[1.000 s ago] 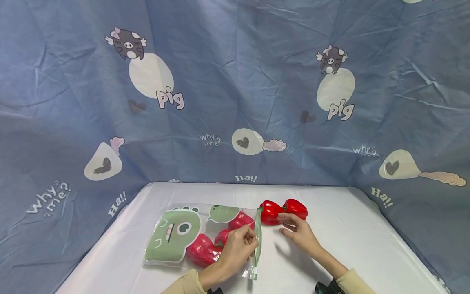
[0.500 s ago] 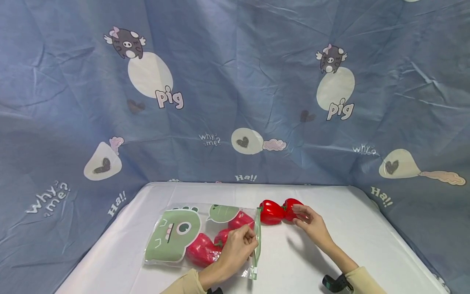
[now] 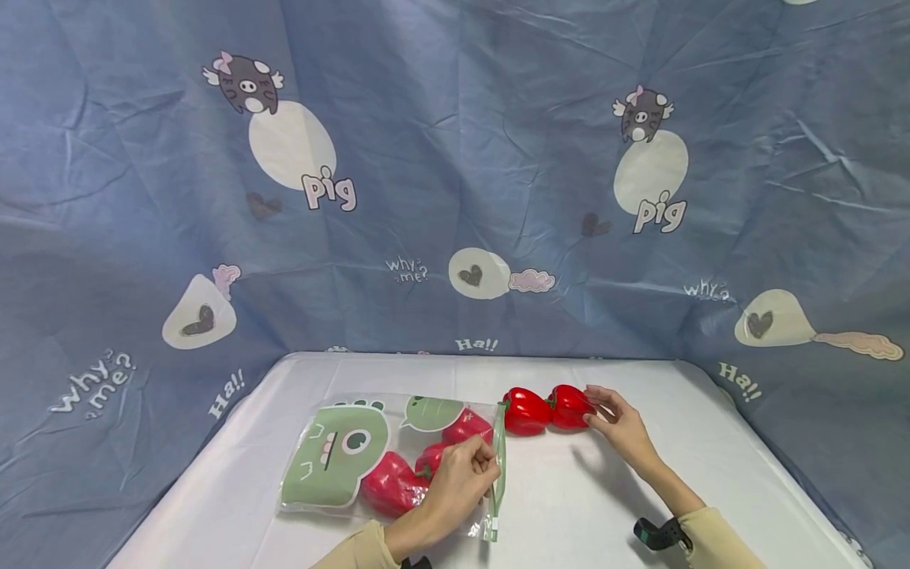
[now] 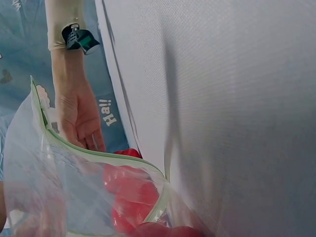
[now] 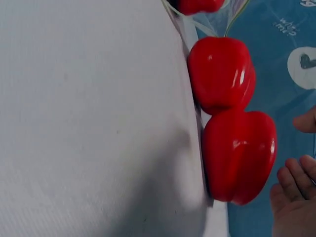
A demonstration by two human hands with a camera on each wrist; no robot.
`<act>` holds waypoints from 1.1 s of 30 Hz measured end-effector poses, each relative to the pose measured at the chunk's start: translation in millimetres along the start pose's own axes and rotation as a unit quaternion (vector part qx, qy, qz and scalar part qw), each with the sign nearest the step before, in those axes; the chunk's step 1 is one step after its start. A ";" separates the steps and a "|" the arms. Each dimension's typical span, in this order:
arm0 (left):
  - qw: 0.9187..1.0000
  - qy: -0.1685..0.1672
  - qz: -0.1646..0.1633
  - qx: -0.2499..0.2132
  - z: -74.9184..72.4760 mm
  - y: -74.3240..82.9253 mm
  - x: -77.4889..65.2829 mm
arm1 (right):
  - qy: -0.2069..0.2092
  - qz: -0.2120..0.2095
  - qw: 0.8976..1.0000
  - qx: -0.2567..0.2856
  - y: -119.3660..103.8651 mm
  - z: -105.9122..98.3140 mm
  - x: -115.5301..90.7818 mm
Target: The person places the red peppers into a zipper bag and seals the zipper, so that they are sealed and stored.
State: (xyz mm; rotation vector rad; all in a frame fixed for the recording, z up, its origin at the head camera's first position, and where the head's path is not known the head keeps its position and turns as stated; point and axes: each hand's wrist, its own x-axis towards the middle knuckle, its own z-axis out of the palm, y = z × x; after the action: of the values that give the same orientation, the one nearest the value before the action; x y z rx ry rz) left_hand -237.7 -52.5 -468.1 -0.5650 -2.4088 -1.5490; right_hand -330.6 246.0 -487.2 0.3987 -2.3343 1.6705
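A clear zip bag (image 3: pixel 412 433) with a green monster print lies on the table, red bell peppers (image 3: pixel 391 484) showing through its plastic. My left hand (image 3: pixel 458 486) pinches the bag near its green-edged mouth, which gapes in the left wrist view. Two more red bell peppers sit side by side just beyond that mouth: a nearer one (image 3: pixel 524 412) and a right-hand one (image 3: pixel 569 408). My right hand (image 3: pixel 626 431) is at the right side of the right-hand pepper, fingers spread and relaxed. In the right wrist view a gap shows between this hand (image 5: pixel 296 197) and the pepper (image 5: pixel 239 158).
A white cloth covers the table (image 3: pixel 569 506). Behind it and at both sides hangs a blue curtain (image 3: pixel 455 174) with pig prints. The right wrist wears a dark strap device (image 3: pixel 661 534).
My right hand has moved right, from over the nearer pepper, past the second one, to its right side. My left hand, the bag and the peppers stay in place.
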 end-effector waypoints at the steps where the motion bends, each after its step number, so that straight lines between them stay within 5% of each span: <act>1: 1.000 0.000 0.000 0.000 0.0 -0.2 -0.1 | -0.001 0.003 1.000 -0.003 2.2 -0.7 0.9; 15: 1.000 -0.001 0.002 -0.004 0.4 -0.4 -0.5 | -0.022 0.035 0.999 -0.015 17.7 -7.0 11.3; 33: 1.000 -0.004 -0.001 -0.001 0.3 -1.1 -0.6 | -0.078 0.128 0.988 -0.047 43.0 -3.7 20.7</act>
State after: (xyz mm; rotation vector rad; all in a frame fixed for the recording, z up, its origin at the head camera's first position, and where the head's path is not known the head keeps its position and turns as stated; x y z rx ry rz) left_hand -237.7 -52.8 -469.4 -0.5702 -2.4141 -1.5525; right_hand -365.2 261.0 -516.7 0.2249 -2.6662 1.6824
